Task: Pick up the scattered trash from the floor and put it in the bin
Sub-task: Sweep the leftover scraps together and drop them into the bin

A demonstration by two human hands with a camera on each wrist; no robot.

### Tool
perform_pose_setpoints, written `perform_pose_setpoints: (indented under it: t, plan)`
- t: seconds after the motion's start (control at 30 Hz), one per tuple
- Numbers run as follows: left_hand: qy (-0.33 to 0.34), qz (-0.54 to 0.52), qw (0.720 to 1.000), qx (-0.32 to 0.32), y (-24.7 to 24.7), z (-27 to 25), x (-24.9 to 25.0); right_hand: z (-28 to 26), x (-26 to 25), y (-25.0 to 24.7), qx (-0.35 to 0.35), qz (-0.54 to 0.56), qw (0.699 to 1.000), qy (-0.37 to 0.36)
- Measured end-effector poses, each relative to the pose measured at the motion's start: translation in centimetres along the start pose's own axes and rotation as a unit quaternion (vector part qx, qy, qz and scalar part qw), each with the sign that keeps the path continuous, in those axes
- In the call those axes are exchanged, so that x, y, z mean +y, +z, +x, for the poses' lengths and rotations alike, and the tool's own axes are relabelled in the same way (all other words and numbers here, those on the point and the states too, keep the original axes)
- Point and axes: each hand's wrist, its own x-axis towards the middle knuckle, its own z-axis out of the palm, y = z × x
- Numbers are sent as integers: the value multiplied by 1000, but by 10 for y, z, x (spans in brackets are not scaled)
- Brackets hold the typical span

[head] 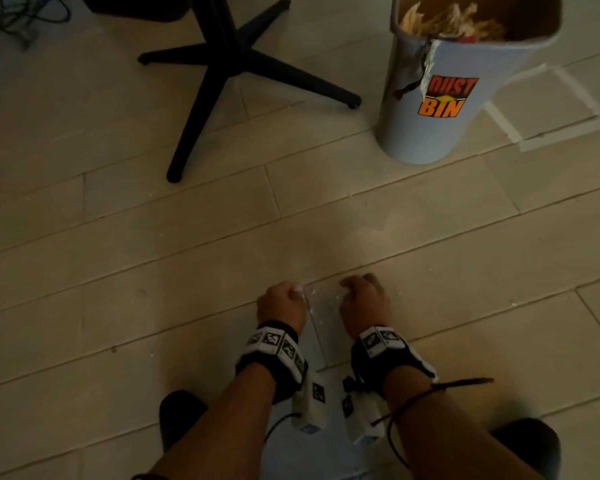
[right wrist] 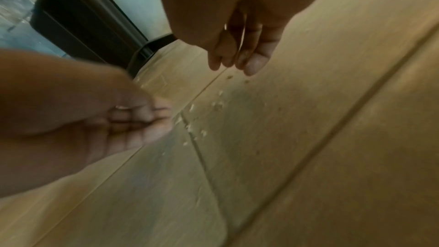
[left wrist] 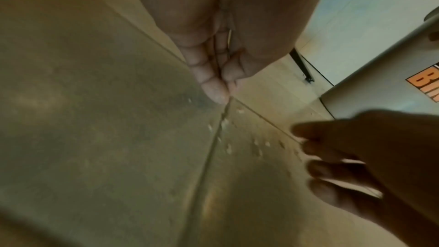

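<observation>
Tiny pale crumbs of trash [head: 313, 299] lie along a floor seam between my two hands; the wrist views show them as small flecks [left wrist: 225, 123] [right wrist: 202, 119]. My left hand [head: 297, 291] is down at the floor just left of them, its fingers [left wrist: 218, 93] close together with the tips on the tile. My right hand [head: 349, 284] sits just right of the crumbs, fingers [right wrist: 251, 65] pointing down at the floor. Neither hand visibly holds anything. The grey "DUST BIN" [head: 430, 133] stands far right, holding crumpled paper [head: 451, 22].
A black five-legged chair base [head: 229, 64] stands at the far left of the bin. White tape lines [head: 568, 133] mark the floor right of the bin. Cables [head: 14, 15] lie in the top left corner. Dark shoes [head: 177, 417] [head: 530, 445] flank my forearms.
</observation>
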Motion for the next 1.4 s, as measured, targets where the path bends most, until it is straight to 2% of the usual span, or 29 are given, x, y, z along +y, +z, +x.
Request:
perform_pose_setpoints:
  t: [0.1, 0.23, 0.3, 0.37, 0.43, 0.5, 0.6, 0.77, 0.93, 1.0, 1.07, 1.17, 1.3, 1.4]
  plan:
    - [-7, 14, 1000, -3, -12, 11, -5, 8, 2, -14, 24, -35, 999, 24]
    - [33, -1, 998, -54, -1, 13, -2, 10, -2, -13, -52, -123, 991, 20]
    - [66, -12, 992, -103, 10, 6, 4, 6, -6, -6, -96, -128, 987, -13]
    - [81, -5, 989, -120, 12, 2, 7, 3, -8, -1, -120, -110, 986, -37]
    - [59, -42, 991, -116, 6, 5, 4, 4, -6, -3, -108, -80, 990, -32]
    - [29, -60, 994, -81, -4, 13, -9, 8, -1, -9, -79, -65, 995, -10]
    - [-15, -35, 996, -77, -5, 15, -25, 8, 5, -12, -77, -87, 993, -6]
    - [31, -24, 986, -163, 18, 0, -7, -9, 1, 3, -111, -172, 975, -84]
    - [24, 29, 996, -84, -3, 5, -14, -6, 10, -7, -64, -156, 984, -56]
    - [8, 30, 996, -84, -2, 0, -19, -8, 13, -8, -66, -174, 980, -64]
    - [7, -26, 993, -117, 7, -6, -17, -11, 11, -2, -91, -177, 976, -84]
    - [32, -51, 985, -161, 12, -7, -9, -16, 8, 8, -111, -162, 975, -106]
    - [128, 81, 982, -108, -1, 2, -3, -16, 17, 9, -31, -143, 982, -122]
    - [177, 122, 968, -128, 0, 2, -3, -17, 23, 7, -4, -180, 975, -130]
